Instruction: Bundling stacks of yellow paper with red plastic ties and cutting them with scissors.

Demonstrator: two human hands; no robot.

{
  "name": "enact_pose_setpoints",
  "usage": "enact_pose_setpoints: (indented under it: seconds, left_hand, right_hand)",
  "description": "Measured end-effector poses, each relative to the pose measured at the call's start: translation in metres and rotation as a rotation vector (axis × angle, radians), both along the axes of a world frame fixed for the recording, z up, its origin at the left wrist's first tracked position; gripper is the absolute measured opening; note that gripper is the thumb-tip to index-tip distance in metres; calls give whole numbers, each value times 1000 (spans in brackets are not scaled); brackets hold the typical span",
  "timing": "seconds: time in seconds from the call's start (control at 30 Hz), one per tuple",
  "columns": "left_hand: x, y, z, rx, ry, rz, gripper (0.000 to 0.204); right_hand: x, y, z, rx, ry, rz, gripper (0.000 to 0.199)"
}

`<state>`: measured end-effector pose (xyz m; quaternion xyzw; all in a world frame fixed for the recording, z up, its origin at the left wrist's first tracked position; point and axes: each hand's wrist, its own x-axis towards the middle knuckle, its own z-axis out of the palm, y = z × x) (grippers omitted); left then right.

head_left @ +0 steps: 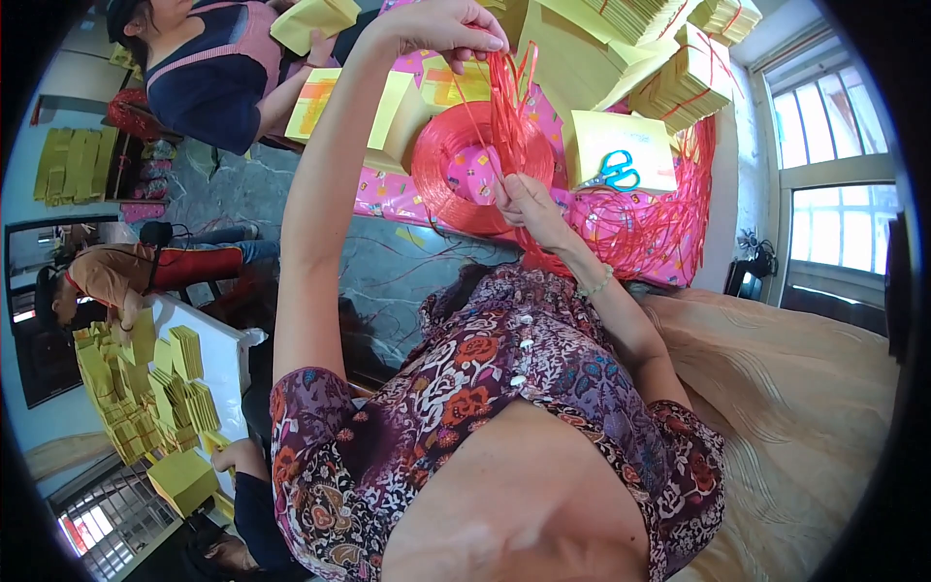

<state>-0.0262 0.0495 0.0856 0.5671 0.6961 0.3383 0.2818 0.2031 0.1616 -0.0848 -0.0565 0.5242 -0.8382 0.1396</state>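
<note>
My left hand point(451, 34) is raised above the pink patterned table cover point(388, 199), fingertips pinched on the upper end of a bundle of red plastic strands point(506, 107). Lower down, my right hand point(531, 209) is closed around the same bundle. A few loose strands hang off to the side of it. Behind the bundle a large flat coil of red plastic ribbon point(433, 184) lies on the cover, partly hidden by strands and my right hand. Right of my right hand, a loose heap of red strands point(640, 233) spreads over the table edge.
Blue-handled scissors point(621, 177) rest on a yellow paper stack point(593, 145). Tied yellow bundles point(684, 82) stand at the far right. One co-worker point(208, 68) holds yellow paper at far left; others sit around a white table point(225, 364) with yellow stacks. Fabric-covered seating point(776, 388) is at right.
</note>
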Motion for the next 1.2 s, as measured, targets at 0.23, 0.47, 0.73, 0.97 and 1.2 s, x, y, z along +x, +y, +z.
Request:
enact_pose_setpoints:
  seconds: [0.23, 0.47, 0.73, 0.97, 1.2]
  left_hand:
    - [3, 6, 14, -371, -237, 156, 24]
    - [14, 9, 34, -544, -59, 150, 27]
    - [55, 25, -28, 609, -208, 440, 49]
    - [151, 43, -105, 354, -234, 138, 37]
    - [133, -7, -96, -242, -841, -2, 30]
  right_hand:
    - [10, -5, 1, -15, -30, -37, 37]
    - [12, -4, -6, 92, -17, -10, 36]
    - [-8, 22, 47, -233, 2, -398, 35]
    - [-39, 55, 113, -218, 110, -633, 34]
    - [-20, 249, 127, -128, 118, -1208, 33]
